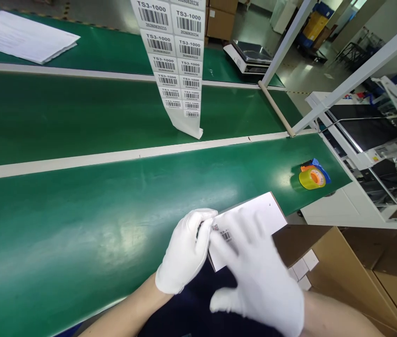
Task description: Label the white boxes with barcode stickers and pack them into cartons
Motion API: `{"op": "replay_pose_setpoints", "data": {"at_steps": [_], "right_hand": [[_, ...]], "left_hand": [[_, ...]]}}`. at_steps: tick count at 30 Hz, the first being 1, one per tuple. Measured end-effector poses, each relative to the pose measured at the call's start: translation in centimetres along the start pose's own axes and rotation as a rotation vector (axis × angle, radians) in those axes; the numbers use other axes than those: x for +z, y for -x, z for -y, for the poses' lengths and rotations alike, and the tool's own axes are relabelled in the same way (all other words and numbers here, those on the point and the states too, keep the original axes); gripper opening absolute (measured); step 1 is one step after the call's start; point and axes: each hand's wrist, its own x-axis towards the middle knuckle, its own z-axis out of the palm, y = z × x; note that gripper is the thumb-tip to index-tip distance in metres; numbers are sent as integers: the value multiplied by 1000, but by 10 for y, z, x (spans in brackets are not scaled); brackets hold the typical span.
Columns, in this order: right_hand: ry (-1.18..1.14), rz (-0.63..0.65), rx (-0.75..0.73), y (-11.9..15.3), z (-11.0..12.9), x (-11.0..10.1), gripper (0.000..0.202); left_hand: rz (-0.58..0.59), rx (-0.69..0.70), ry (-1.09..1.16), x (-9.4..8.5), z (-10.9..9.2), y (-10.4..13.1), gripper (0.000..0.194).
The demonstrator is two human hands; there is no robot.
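My white-gloved left hand (186, 250) is closed on the left end of a slim white box (270, 213), which is held at a tilt near the bench's front edge. A small barcode label (225, 235) and a square code show on the box's upper face. Over that face is my right hand (261, 274), also gloved, its fingers spread and smeared by motion. Whether those fingers touch the box I cannot tell. Part of the label is hidden behind them. Above, a long strip of barcode labels (180, 75) hangs down toward the bench.
On the green bench (79, 224), at the right, sits a yellow tape roll (311, 179) with a blue and orange dispenser. An open carton (346, 276) holding several white boxes stands below right. Papers (26, 37), a scale (249, 56) and a white frame post (286, 42) are farther back.
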Motion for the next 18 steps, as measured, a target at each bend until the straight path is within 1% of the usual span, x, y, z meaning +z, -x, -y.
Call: {"op": "replay_pose_setpoints", "data": {"at_steps": [1, 2, 4, 6, 7, 8, 9, 10, 11, 12, 13, 14, 15, 16, 17, 18], "right_hand": [[-34, 14, -48, 3, -1, 4, 85], [-29, 15, -28, 6, -5, 8, 88], [69, -25, 126, 13, -18, 8, 92], [188, -108, 272, 21, -33, 1, 93], [217, -152, 302, 26, -38, -4, 87], [209, -176, 287, 30, -39, -8, 74], [168, -171, 232, 35, -38, -11, 55], [103, -140, 135, 39, -34, -11, 35], [33, -95, 8, 42, -28, -9, 21], [-26, -58, -135, 44, -21, -3, 22], [-65, -43, -276, 46, -15, 4, 30], [-83, -57, -397, 47, -10, 12, 37], [-88, -87, -490, 46, -7, 21, 44], [-89, -122, -556, 45, -7, 27, 49], [-89, -150, -588, 42, -8, 32, 51], [-85, -171, -582, 37, -12, 34, 51]], "left_hand": [[2, 3, 3, 0, 1, 0, 28], [5, 6, 5, 0, 2, 0, 28], [11, 21, 6, 0, 4, 0, 29], [20, 26, -1, 0, 6, 0, 31], [23, 21, -9, -1, 6, 0, 33], [28, 12, -22, -1, 5, 0, 34], [32, -4, -43, -2, 2, -2, 34], [43, -24, -72, -3, -1, -4, 33], [66, -41, -112, -4, -6, -7, 33], [105, -56, -162, -6, -11, -12, 36], [159, -68, -222, -7, -17, -17, 40], [219, -76, -284, -9, -23, -23, 43], [276, -79, -341, -11, -29, -30, 41], [326, -75, -387, -12, -33, -35, 36], [355, -69, -415, -14, -36, -40, 33], [373, -60, -420, -15, -36, -43, 31]]}}
